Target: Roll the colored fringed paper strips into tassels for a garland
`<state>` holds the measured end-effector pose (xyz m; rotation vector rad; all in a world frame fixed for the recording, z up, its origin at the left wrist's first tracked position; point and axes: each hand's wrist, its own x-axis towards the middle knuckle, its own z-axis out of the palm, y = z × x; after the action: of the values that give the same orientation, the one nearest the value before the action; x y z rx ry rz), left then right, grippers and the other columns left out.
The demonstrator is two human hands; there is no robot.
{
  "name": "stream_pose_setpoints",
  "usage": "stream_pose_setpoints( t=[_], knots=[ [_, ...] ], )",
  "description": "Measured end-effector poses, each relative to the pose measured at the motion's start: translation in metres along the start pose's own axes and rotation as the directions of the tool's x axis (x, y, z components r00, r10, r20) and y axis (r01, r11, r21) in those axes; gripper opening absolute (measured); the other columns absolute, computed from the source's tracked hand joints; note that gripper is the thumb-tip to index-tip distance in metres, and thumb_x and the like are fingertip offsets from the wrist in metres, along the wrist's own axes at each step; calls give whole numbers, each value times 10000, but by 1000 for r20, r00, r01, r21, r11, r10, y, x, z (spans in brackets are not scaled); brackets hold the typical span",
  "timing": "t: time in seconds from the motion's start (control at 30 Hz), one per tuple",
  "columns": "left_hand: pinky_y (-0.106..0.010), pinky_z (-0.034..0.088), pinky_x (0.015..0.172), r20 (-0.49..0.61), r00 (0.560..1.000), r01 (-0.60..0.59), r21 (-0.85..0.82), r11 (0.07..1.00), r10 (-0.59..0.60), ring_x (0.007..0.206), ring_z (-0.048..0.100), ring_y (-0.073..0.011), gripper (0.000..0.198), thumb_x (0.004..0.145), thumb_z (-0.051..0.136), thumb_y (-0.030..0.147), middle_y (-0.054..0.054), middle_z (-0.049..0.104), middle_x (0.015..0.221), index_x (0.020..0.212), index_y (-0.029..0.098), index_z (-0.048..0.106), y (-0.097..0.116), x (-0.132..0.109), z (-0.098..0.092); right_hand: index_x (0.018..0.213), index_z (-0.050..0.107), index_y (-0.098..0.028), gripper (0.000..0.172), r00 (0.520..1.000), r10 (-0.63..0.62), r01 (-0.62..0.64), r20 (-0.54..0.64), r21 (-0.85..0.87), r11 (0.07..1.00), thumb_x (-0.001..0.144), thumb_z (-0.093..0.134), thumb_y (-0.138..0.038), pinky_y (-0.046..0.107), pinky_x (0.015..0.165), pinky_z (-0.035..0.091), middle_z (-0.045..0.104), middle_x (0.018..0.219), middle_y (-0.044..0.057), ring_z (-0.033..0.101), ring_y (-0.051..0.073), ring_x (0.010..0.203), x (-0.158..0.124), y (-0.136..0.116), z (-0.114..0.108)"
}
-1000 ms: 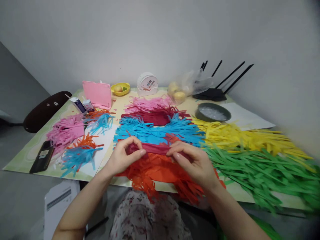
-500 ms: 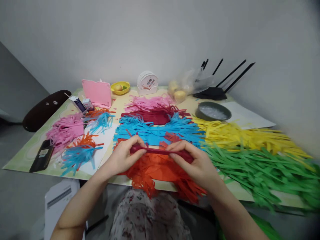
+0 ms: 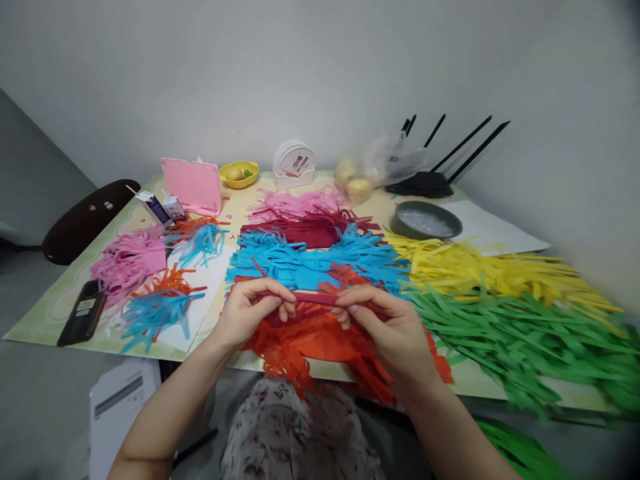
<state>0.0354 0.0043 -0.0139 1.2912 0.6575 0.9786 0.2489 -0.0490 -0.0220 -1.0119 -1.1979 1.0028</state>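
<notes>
My left hand (image 3: 253, 313) and my right hand (image 3: 383, 327) pinch the two ends of a rolled dark red paper strip (image 3: 314, 300), held level just above the near table edge. Under both hands lies a heap of orange fringed paper (image 3: 320, 347) that hangs over the edge. Behind it spread blue fringed paper (image 3: 310, 260), dark red fringed paper (image 3: 305, 233) and pink fringed paper (image 3: 295, 203).
Yellow strips (image 3: 490, 273) and green strips (image 3: 520, 340) cover the right side. Left: pink, orange and blue tassels (image 3: 150, 293), a black phone (image 3: 83, 313), small cartons (image 3: 160, 207), a pink stand (image 3: 193, 187). Back: yellow bowl (image 3: 239, 175), grey dish (image 3: 425, 220), router (image 3: 425, 183), bag of fruit (image 3: 365, 177).
Both hands have kept hold of the dark red strip and rolled it tighter; it is thinner now. My fingers have curled over it and the hands have drifted slightly nearer.
</notes>
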Motion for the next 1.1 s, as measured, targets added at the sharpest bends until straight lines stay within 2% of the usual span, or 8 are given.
stream_pose_setpoints(
  t=[0.17,0.3,0.4,0.5,0.67,0.77,0.9,1.1],
  knots=[
    [-267,457,690,106,992,-75,93,993,65,679,609,-144,225,857,630,304,-54,660,724,726,128,679,1,-2,-8,824,738,-213,179,995,-69,70,77,-15,997,847,570,-153,222,558,538,713,706,11,655,130,582,1,4,-4],
    [-233,418,643,119,993,-54,361,931,12,662,575,-123,235,880,616,319,-21,633,696,724,145,593,17,-3,-7,766,701,-204,146,967,-211,243,146,-255,936,834,602,-120,216,612,541,711,713,6,666,128,624,0,-7,-1],
    [-215,412,644,180,979,-14,507,862,-90,668,583,-114,168,867,642,297,0,669,736,954,156,613,29,1,-1,765,675,-199,160,894,-376,445,244,-390,806,814,603,-65,220,695,549,725,741,15,692,132,695,-1,-17,4],
    [-213,409,617,259,943,13,599,801,-209,644,593,-118,169,895,593,297,-13,689,719,906,147,670,35,5,5,771,655,-201,166,823,-464,566,327,-415,713,814,577,-61,220,687,551,722,726,17,697,136,687,0,-21,5],
    [-209,384,597,228,967,-101,751,653,-112,627,570,-109,175,908,571,265,-9,683,721,841,156,690,35,4,8,1027,696,-208,226,930,-214,348,300,-524,777,814,642,-159,235,715,567,774,921,39,734,169,791,7,-24,2],
    [-214,397,629,240,969,-151,774,615,-64,672,591,-117,156,913,566,240,-16,699,768,842,166,684,35,1,7,944,733,-219,130,941,-53,222,334,-491,842,843,651,-215,238,683,567,780,877,23,730,169,743,11,-26,3],
    [-217,431,641,168,984,-72,678,731,-59,693,618,-125,117,892,596,232,-20,702,772,821,167,663,34,-1,3,801,711,-202,95,976,23,55,217,-345,937,850,654,-259,266,664,588,773,813,34,725,175,683,9,-20,6],
    [-251,534,658,21,996,82,215,973,-89,644,677,-143,178,865,658,306,-46,720,711,868,128,653,25,-1,1,960,767,-225,152,988,112,-108,108,-41,993,846,672,-254,293,682,633,786,801,38,753,187,681,5,-8,9]
  ],
)
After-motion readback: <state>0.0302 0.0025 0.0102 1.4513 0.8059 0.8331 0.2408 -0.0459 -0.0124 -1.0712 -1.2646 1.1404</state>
